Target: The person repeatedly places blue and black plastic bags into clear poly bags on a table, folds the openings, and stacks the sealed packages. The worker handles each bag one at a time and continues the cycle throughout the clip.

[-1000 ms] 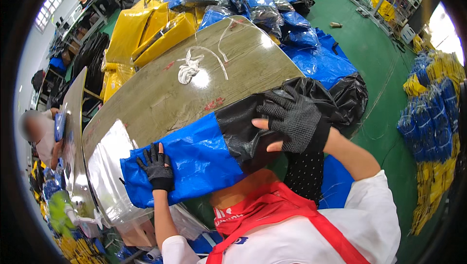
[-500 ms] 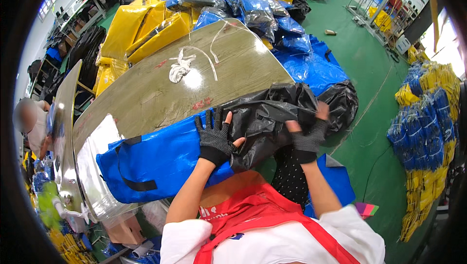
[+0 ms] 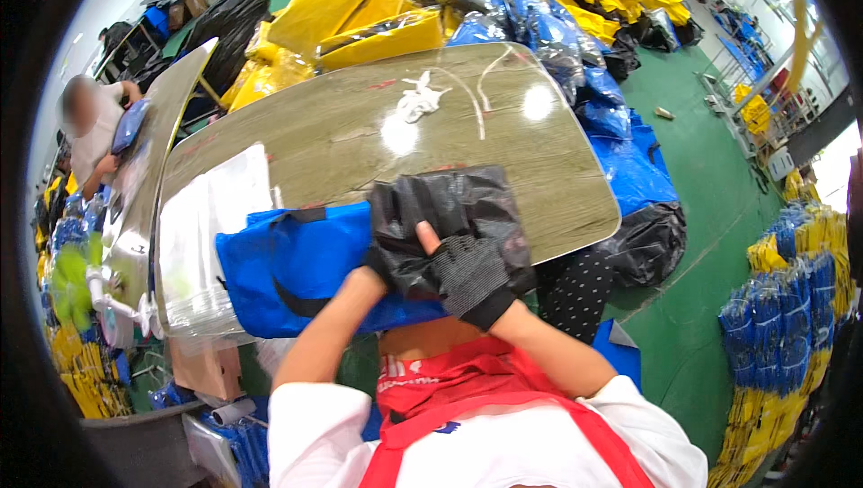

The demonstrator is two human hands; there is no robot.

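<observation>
A blue bag (image 3: 333, 236) with a black strap (image 3: 280, 263) lies flat along the near edge of the wood-grain table (image 3: 333, 160). Thin black plastic (image 3: 476, 200), folded back into a squarish bundle, covers the bag's right half. Spread on top of this fold is my right hand (image 3: 467, 277), in a dark fingerless glove, its thumb pointing away from me. My left hand (image 3: 381, 265) reaches under the fold's left side; the plastic hides its fingers. Whether the black plastic is joined to the blue bag cannot be seen.
Clear plastic sleeves (image 3: 216, 218) lie on the table's left part, and a white cloth strip (image 3: 421, 100) farther back. Yellow packs (image 3: 351, 12) and wrapped blue packs (image 3: 548, 30) are heaped beyond. Bundled blue and yellow pieces (image 3: 778, 326) stand right. Another person (image 3: 94, 128) works at the left.
The black plastic, stretched out to the right before, is now folded leftward over the blue bag. My right hand moved left with it; my left hand went beneath the plastic. The view shifted.
</observation>
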